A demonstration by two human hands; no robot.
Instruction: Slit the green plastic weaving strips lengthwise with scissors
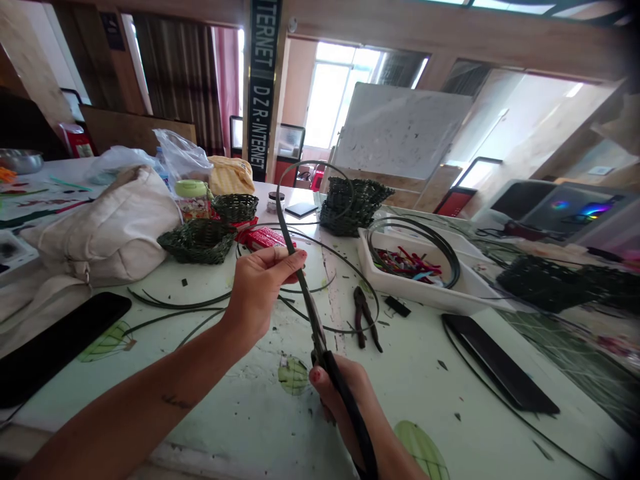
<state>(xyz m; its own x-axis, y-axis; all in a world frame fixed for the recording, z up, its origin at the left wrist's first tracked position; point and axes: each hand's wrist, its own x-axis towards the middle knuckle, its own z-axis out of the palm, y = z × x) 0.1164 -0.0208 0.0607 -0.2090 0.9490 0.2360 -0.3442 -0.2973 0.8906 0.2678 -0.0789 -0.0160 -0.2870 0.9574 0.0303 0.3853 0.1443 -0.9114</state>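
Observation:
Between the thumb and fingers of my left hand (pixel 260 287) is a dark green weaving strip (pixel 285 223), which rises and curls into a loop above the table. My right hand (pixel 350 387) grips black-handled scissors (pixel 345 393) by the handles. Their blades point up along the lower part of the strip, just below my left fingertips. Whether the blades are apart is hard to tell. Pliers (pixel 367 320) lie on the table to the right of the scissors. Long loose strips (pixel 185 307) lie behind my left wrist.
A white tray (pixel 367 263) holds coiled strips and colourful bits. Dark woven baskets (pixel 197 241) stand at the left and a taller woven stack (pixel 350 207) at the back. A cream bag (pixel 110 223), a black phone-like slab (pixel 500 363) and small scraps lie on the pale green table (pixel 240 420).

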